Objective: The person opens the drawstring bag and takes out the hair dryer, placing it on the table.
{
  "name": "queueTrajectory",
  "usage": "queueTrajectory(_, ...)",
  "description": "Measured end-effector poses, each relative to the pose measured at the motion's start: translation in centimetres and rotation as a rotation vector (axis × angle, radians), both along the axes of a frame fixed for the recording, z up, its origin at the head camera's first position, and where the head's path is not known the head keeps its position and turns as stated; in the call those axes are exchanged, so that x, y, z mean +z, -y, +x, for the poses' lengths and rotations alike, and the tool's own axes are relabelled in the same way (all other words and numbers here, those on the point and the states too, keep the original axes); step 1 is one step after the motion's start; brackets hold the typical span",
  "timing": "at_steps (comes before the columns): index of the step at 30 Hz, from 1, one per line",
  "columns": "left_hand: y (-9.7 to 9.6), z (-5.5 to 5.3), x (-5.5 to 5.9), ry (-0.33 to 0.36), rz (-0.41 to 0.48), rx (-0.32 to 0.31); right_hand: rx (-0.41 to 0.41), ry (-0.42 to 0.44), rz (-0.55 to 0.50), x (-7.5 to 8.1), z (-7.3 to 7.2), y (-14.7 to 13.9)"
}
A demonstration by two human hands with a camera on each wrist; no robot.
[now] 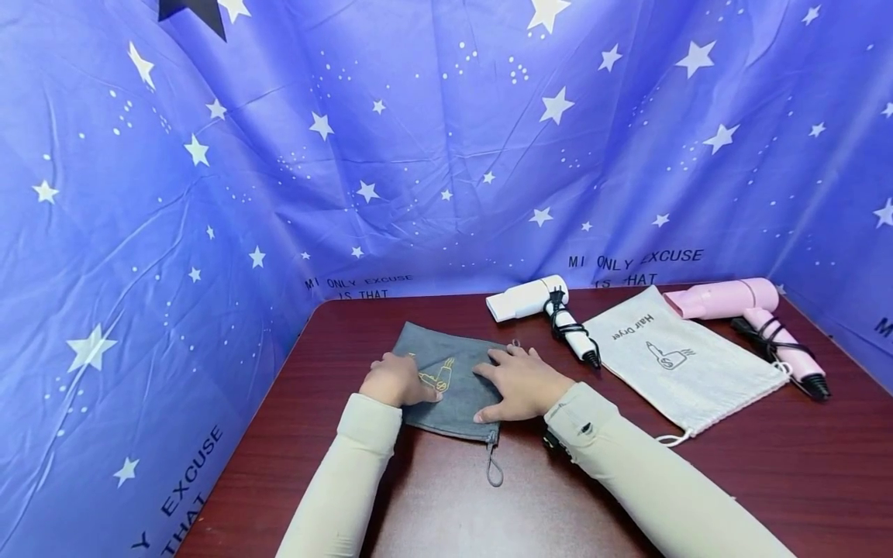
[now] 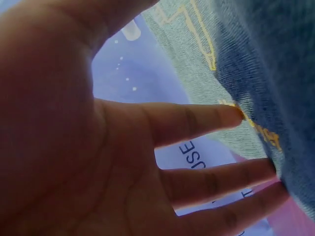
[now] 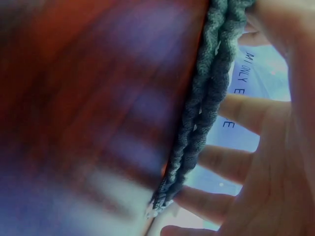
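A dark grey drawstring bag point(image 1: 460, 415) with a yellow hair dryer print lies on the table between the two hands. My left hand point(image 1: 392, 380) rests on its left part, thumb across the cloth by the print. In the left wrist view the fingers point(image 2: 197, 123) reach out nearly straight, tips against the bag point(image 2: 266, 64). On the bag's right end lies my right hand point(image 1: 526, 384), with spread fingers. The right wrist view shows these fingers point(image 3: 226, 162) extended at the gathered double edge of the bag point(image 3: 199, 118). A cord loop point(image 1: 494, 469) hangs from the bag's near corner.
A white hair dryer point(image 1: 519, 301), its black cord wrapped round the handle, lies behind the right hand. Further right are a white drawstring bag point(image 1: 705, 387) marked "Hair Dryer" and a pink hair dryer point(image 1: 729, 298). Blue star-printed cloth point(image 1: 432, 232) encloses the dark red table point(image 1: 335, 341).
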State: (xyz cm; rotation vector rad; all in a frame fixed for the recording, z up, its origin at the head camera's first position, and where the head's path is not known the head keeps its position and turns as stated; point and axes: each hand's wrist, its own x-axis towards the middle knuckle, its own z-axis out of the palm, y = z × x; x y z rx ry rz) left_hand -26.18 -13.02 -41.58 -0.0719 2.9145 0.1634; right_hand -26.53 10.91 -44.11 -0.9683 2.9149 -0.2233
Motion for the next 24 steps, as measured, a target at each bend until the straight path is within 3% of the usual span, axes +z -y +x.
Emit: queueTrajectory(24, -0.5, -1.1, -0.7, -0.007, 0.073, -0.192, -0.135, -0.149, 0.098, -0.4, 4.0, 0.5)
